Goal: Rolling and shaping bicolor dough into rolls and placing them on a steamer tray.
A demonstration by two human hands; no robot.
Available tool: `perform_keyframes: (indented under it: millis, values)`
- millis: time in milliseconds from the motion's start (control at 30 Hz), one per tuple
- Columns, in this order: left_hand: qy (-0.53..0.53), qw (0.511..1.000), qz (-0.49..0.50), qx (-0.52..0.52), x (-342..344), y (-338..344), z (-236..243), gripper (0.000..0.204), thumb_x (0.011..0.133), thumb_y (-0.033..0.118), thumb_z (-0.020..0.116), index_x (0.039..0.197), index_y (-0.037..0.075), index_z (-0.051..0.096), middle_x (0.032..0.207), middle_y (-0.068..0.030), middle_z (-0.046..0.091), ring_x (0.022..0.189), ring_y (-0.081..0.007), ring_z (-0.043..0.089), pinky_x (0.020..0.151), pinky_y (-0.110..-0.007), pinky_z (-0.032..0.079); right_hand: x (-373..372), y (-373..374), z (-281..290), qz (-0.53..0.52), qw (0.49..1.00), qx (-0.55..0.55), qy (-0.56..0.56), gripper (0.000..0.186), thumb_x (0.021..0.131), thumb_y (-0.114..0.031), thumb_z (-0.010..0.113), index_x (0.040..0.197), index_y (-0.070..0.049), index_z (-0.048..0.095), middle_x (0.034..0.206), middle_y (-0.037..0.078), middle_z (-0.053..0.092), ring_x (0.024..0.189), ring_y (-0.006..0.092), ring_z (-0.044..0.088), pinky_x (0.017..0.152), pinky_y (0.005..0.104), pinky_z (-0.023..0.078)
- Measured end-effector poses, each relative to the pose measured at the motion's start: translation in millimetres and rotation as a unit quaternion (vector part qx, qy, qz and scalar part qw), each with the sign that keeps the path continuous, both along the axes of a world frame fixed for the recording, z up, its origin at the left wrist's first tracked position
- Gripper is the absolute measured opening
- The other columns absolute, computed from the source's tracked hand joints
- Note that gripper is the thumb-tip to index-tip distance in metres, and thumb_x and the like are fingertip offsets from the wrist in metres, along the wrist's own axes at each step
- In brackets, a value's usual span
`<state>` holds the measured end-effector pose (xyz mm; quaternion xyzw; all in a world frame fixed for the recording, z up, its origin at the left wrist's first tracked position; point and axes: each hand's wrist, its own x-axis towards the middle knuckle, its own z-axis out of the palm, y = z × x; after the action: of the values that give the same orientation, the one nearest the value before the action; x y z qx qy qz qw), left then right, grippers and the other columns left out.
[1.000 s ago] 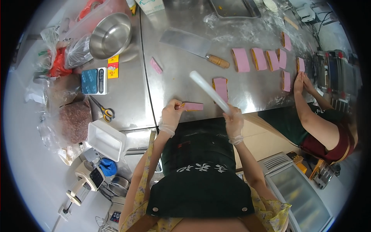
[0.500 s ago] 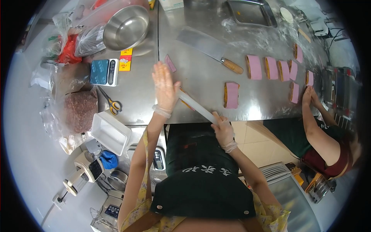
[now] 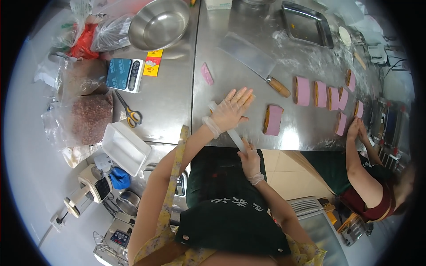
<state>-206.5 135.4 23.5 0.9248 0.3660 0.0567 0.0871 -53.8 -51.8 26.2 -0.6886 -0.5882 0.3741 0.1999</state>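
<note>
My left hand (image 3: 228,111), in a clear glove, lies palm down with outstretched fingers across a white plastic rolling pin (image 3: 235,138). My right hand (image 3: 250,162), also gloved, grips the pin's near end at the counter edge. Whatever is under the pin and left hand is hidden. Just right of them lies a pink-topped dough slab (image 3: 274,120) with brown edges. A small pink strip (image 3: 207,73) lies farther up to the left. A cleaver (image 3: 248,55) with a wooden handle (image 3: 278,86) lies beyond my hands.
Several pink dough slabs (image 3: 302,91) lie right, near a co-worker's hands (image 3: 353,130) and below a metal tray (image 3: 307,25). Left are a steel bowl (image 3: 158,25), a scale (image 3: 125,75), scissors (image 3: 133,115), a white plastic bin (image 3: 126,148) and bagged food (image 3: 91,122).
My left hand has let go of the small pink piece, risen open, then moved right onto the rolling pin. My right hand has brought the pin down over that piece.
</note>
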Motion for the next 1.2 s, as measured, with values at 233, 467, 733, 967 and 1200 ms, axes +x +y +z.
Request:
perform_keyframes:
  millis: [233,467,733,967,1200]
  values:
    - [0.031,0.998,-0.011,-0.056,-3,5,3,0.084,0.091,0.056,0.056,0.152,0.002,0.034,0.162,-0.0161,0.027,0.151,-0.0318,0.021,0.122,-0.047,0.020,-2,-1,-1,0.029,0.998,0.006,-0.059,0.068,0.079,-0.012,0.078,0.142,-0.011,0.053,0.106,0.013,0.060,0.090,0.0336,0.064,0.075,0.0419,0.054]
    - [0.036,0.996,0.007,-0.079,-6,6,8,0.086,0.090,0.058,0.055,0.152,0.001,0.033,0.161,-0.0151,0.029,0.151,-0.0342,0.020,0.121,-0.049,0.020,1,4,-3,0.078,0.987,0.070,-0.122,0.073,0.073,-0.017,0.082,0.140,-0.010,0.056,0.103,0.012,0.057,0.096,0.0316,0.058,0.079,0.0423,0.051]
    - [0.035,0.996,0.021,-0.081,0,9,6,0.084,0.091,0.057,0.055,0.151,0.001,0.035,0.160,-0.0147,0.030,0.150,-0.0351,0.021,0.121,-0.049,0.021,4,4,-9,0.081,0.978,0.095,-0.164,0.073,0.075,-0.019,0.081,0.142,-0.009,0.053,0.103,0.012,0.057,0.093,0.0314,0.057,0.077,0.0426,0.050]
    - [0.033,0.996,0.040,-0.067,9,13,0,0.082,0.093,0.055,0.053,0.152,0.001,0.034,0.161,-0.0141,0.029,0.151,-0.0339,0.020,0.121,-0.049,0.021,7,3,-13,0.079,0.970,0.103,-0.205,0.071,0.078,-0.015,0.078,0.144,-0.005,0.051,0.103,0.015,0.058,0.089,0.0319,0.060,0.074,0.0416,0.051]
    - [0.004,0.997,0.052,-0.066,14,16,-6,0.081,0.095,0.055,0.052,0.152,0.001,0.034,0.161,-0.0143,0.028,0.151,-0.0329,0.019,0.122,-0.049,0.019,13,5,-14,0.089,0.969,0.114,-0.202,0.069,0.083,-0.017,0.075,0.145,-0.006,0.049,0.107,0.015,0.057,0.093,0.0327,0.060,0.077,0.0422,0.051]
